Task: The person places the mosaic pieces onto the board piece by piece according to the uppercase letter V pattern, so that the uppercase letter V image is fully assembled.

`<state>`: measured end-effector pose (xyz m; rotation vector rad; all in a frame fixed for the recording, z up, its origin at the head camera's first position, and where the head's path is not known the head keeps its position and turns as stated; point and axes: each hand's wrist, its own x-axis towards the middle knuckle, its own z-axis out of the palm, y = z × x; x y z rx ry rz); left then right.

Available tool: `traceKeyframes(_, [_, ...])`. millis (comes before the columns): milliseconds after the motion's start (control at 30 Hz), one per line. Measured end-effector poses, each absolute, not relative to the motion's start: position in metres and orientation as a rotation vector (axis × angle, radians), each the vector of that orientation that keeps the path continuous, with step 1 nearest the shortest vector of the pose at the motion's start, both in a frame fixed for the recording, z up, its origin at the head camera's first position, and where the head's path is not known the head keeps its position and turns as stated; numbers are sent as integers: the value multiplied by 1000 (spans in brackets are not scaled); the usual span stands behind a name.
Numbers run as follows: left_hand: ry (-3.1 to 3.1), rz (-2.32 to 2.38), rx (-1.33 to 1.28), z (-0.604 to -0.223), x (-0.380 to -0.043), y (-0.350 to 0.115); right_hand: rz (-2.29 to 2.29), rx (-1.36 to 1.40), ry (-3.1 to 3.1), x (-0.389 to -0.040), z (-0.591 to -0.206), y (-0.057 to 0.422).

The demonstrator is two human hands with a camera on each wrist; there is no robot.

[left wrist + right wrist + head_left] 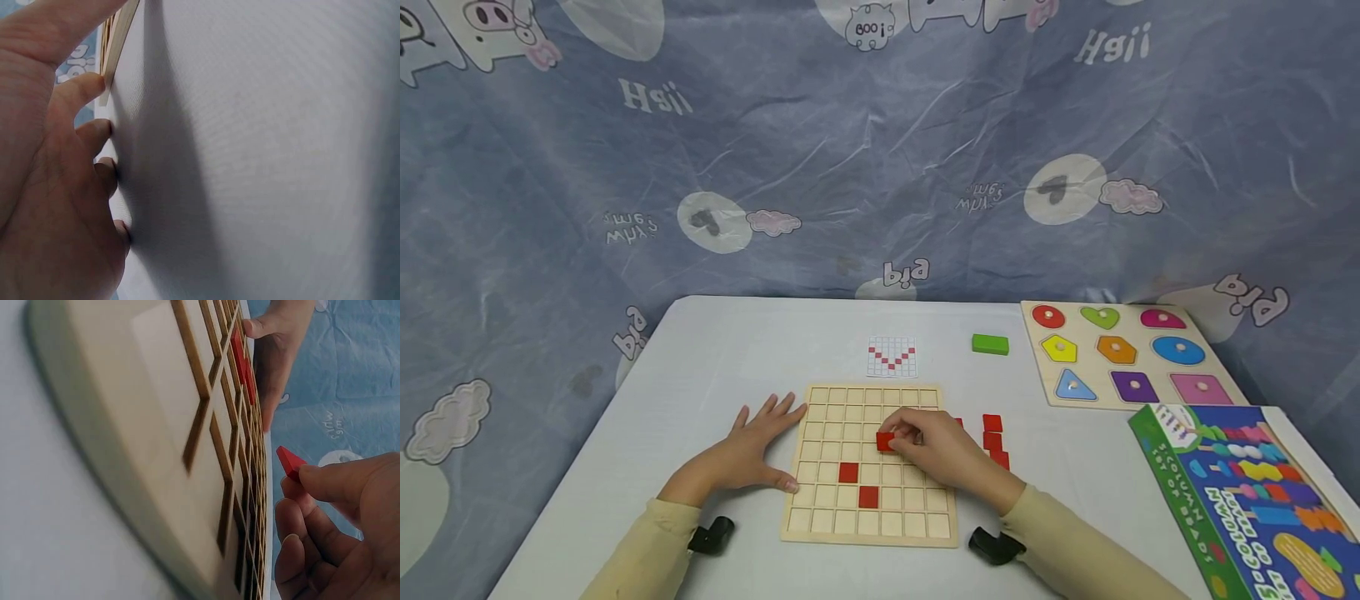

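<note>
A pale wooden grid board [870, 540] lies on the white table, with one red square tile [848, 472] and another red tile [868, 497] set in its lower cells. My right hand [936, 442] pinches a third red tile [289, 464] between thumb and forefinger, held above the board's middle. My left hand [748, 450] is spread at the board's left edge, thumb and forefinger touching the frame. In the left wrist view, the left hand's fingers [94, 134] extend along the board's side. Behind the board lies a small card [892, 357] printed with a red V pattern on a grid.
Several loose red tiles [992, 442] lie right of the board, partly behind the right hand. A green block [990, 344] is at the back. Farther right are a shape puzzle board [1105, 392] and a colourful box [1247, 500]. A patterned blue cloth [880, 167] hangs behind.
</note>
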<state>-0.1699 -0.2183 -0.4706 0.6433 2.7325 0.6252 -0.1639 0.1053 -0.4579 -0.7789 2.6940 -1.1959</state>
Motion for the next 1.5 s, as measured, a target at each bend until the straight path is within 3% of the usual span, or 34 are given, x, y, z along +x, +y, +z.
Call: traceKeyframes(1500, [2732, 634, 653, -473, -171, -219, -977, -936, 2715, -171, -461, 27])
